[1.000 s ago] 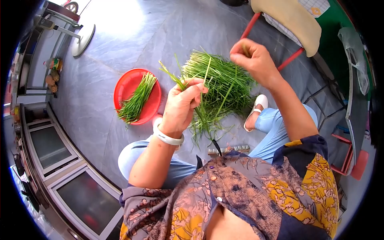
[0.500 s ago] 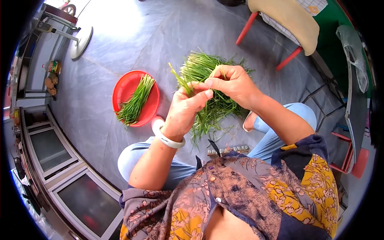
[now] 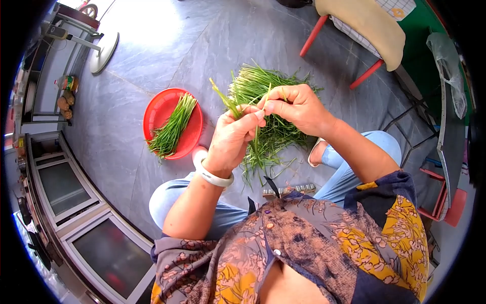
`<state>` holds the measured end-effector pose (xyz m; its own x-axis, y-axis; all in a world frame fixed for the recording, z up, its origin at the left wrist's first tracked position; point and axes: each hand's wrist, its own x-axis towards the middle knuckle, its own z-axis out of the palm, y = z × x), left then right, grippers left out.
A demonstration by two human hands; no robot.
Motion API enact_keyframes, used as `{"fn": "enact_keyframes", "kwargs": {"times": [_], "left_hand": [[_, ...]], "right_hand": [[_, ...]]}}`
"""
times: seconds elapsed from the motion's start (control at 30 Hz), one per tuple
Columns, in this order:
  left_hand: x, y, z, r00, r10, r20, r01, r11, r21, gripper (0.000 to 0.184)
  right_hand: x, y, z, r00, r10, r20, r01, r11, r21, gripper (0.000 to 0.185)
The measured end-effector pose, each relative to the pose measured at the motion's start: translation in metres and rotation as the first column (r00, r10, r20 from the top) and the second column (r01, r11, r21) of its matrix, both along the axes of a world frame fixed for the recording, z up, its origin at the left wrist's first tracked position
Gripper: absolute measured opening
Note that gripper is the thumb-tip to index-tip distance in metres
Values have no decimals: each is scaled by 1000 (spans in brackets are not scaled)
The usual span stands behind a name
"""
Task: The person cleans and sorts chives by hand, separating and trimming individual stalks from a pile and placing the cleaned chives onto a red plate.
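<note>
Between left hand (image 3: pixel 230 137) and right hand (image 3: pixel 298 110): green stalks (image 3: pixel 226 96), likely light, limp, easily bruised (slick too, if damp); firmer pale ends look best place to take hold. Left hand closed round several, ends poking up past fist, lower lengths hanging beneath. Right hand's thumb and finger pinched together on one stalk (image 3: pixel 268 93), close beside left fingertips. Loose pile (image 3: pixel 278 133) below, on floor (image 3: pixel 152 66). Red basin (image 3: pixel 158 107) with bundle (image 3: pixel 173 124), off to left.

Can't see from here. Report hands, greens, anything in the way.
Left hand holding green stalks; right hand pinching at them. Larger pile on floor; bundle in red basin. No obstruction seen at hands.
</note>
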<state>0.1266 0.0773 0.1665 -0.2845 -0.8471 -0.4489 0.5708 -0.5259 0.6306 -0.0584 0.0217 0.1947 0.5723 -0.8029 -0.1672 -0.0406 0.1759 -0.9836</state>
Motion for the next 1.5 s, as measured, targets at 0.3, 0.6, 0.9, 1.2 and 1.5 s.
{"fn": "enact_keyframes", "kwargs": {"times": [0.3,0.6,0.9,1.2,1.5], "left_hand": [[-1,0,2,1000,10,10,-10,1000,-10,8],[-2,-1,3,996,15,89,-14,1000,-13,7],[0,-2,3,995,12,100,-13,1000,0,6],[1,-5,-3,998,51,37,-51,999,18,7],[-1,-5,-3,1000,-1,-15,1,1000,0,7]], "right_hand": [[-4,-4,-1,963,7,-270,-81,961,-265,16],[-7,-7,10,925,-96,-368,-35,942,-334,19],[-32,-33,10,905,-343,-252,243,902,-357,12],[-27,-3,6,859,123,-497,-352,846,-400,14],[-12,-6,12,917,-32,-398,-13,994,-110,24]]}}
